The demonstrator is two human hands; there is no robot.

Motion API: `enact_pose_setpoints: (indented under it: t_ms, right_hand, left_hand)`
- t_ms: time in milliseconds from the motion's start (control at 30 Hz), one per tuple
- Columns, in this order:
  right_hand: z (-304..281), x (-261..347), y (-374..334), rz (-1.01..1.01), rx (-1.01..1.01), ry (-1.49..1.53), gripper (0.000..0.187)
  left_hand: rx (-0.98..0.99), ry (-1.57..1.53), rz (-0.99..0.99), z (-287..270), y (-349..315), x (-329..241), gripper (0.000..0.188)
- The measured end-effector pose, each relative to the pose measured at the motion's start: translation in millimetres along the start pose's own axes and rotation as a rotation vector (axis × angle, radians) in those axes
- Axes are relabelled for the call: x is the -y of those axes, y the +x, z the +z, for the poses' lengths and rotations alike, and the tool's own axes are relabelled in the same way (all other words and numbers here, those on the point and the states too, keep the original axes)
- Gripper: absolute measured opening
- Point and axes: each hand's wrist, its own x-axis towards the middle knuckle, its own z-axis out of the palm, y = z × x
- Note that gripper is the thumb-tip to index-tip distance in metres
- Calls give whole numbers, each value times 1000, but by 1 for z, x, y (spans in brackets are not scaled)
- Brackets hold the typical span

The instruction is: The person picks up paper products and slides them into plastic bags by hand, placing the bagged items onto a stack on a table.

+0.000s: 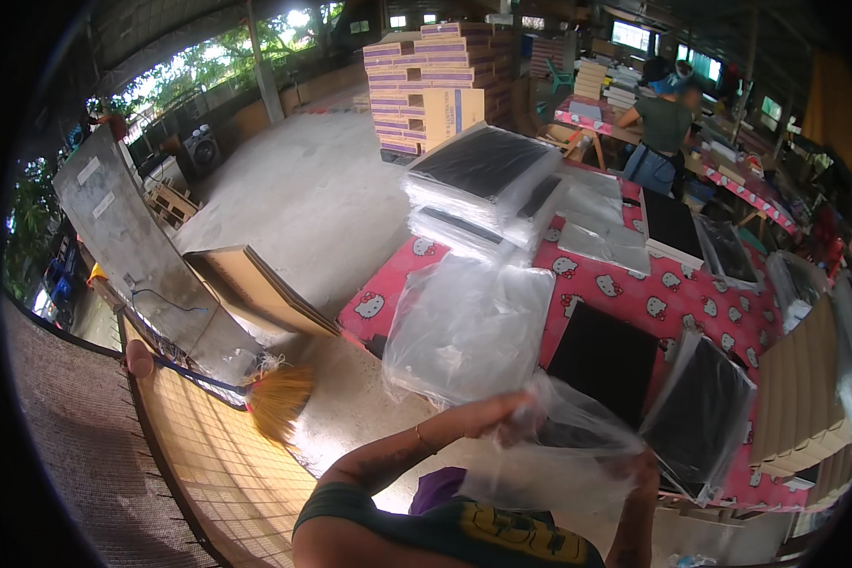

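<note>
Between my two hands a clear plastic bag (577,440) is stretched out in front of my body, at the near edge of the table. My left hand (516,414) is closed on its upper left side, partly blurred behind the film. My right hand (640,464) grips the bag's right side, its fingers partly hidden. Just beyond the bag lies a flat black panel (604,360). To its right rests another black panel in a clear bag (699,417). A pile of empty clear bags (469,327) lies on the table to the left of the black panel.
The table has a pink cartoon-print cover (388,293). On it stand a stack of bagged black panels (488,175) and, at right, a row of cardboard pieces (800,398). A broom (279,402) leans at left. Stacked cartons (435,85) and a person (663,133) are farther back.
</note>
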Motion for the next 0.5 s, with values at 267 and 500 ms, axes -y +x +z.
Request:
enact_pose_setpoints:
  t_ms: [267, 500]
  right_hand:
    - [18, 14, -17, 498, -202, -375, 40]
    - [44, 27, -20, 255, -472, -261, 47]
  left_hand:
    - [-276, -335, 423, 30, -25, -12, 22]
    - [-44, 31, 261, -15, -28, 19, 27]
